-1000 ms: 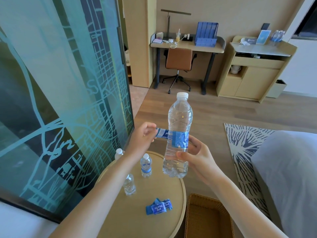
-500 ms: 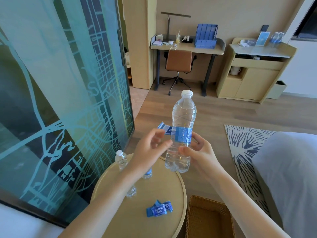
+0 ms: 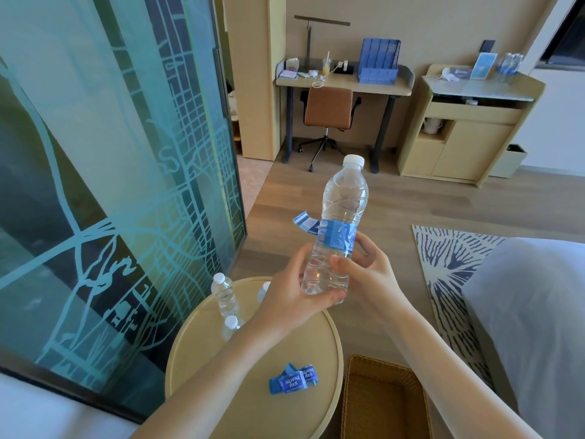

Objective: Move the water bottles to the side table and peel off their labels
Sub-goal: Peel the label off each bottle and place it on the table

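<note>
Bright, soft daylight fills the room; shadows are faint. The tall teal etched-glass partition (image 3: 110, 185) shows a pale washed-out sheen toward its top left corner (the source is out of view). Wide-angle distortion tilts the pale wooden cabinet (image 3: 468, 137) near the right edge; far details look soft.

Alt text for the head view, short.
Both hands hold a water bottle over a round table: left hand at its base, right hand on its lower body. Its blue label is partly peeled, one end sticking out. Other bottles and loose labels sit on the table.
</note>
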`<state>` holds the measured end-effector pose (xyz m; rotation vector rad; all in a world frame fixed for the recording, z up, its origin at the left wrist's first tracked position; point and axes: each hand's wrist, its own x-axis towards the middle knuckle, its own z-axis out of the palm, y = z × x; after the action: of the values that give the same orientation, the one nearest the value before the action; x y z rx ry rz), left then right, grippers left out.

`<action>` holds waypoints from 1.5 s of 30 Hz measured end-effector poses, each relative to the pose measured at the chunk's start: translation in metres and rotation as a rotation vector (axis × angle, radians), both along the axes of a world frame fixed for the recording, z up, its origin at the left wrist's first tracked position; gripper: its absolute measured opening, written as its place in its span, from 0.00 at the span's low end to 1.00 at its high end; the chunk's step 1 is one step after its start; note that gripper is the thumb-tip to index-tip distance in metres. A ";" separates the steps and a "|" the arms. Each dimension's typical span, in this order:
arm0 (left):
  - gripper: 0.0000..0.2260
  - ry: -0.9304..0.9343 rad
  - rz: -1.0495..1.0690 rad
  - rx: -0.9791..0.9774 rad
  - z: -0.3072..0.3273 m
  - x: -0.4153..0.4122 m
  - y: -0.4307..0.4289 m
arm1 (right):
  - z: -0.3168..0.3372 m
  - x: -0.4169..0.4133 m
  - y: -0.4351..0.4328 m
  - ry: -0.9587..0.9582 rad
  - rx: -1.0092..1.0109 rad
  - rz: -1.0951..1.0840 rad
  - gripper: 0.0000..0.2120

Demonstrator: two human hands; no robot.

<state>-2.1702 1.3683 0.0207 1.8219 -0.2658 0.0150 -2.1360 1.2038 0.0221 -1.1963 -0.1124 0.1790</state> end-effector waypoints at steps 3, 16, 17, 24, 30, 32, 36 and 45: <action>0.27 0.033 -0.007 -0.028 -0.001 0.003 -0.002 | -0.004 0.001 -0.002 -0.008 -0.035 0.005 0.28; 0.24 0.070 0.012 -0.066 -0.003 0.010 0.006 | 0.015 0.004 -0.015 -0.123 -0.309 0.059 0.21; 0.24 0.075 0.013 -0.072 -0.004 0.010 0.007 | 0.015 0.004 -0.015 -0.130 -0.333 0.054 0.20; 0.23 0.131 0.046 -0.150 -0.002 0.008 0.013 | 0.016 0.007 -0.021 -0.210 -0.602 -0.119 0.17; 0.24 0.155 0.058 -0.182 -0.003 0.004 0.020 | 0.017 0.016 -0.025 -0.346 -0.717 -0.172 0.17; 0.24 0.158 0.062 -0.191 -0.003 0.003 0.021 | 0.019 0.020 -0.022 -0.365 -0.687 -0.132 0.16; 0.22 0.162 0.065 -0.193 -0.003 0.000 0.024 | 0.022 0.026 -0.014 -0.297 -0.597 -0.034 0.15; 0.21 0.187 0.068 -0.230 -0.005 -0.003 0.029 | 0.023 0.033 -0.006 -0.248 -0.563 0.141 0.11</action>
<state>-2.1727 1.3974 0.0152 1.5908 -0.0661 -0.0745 -2.1031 1.1978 0.0455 -1.7719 -0.3830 0.1905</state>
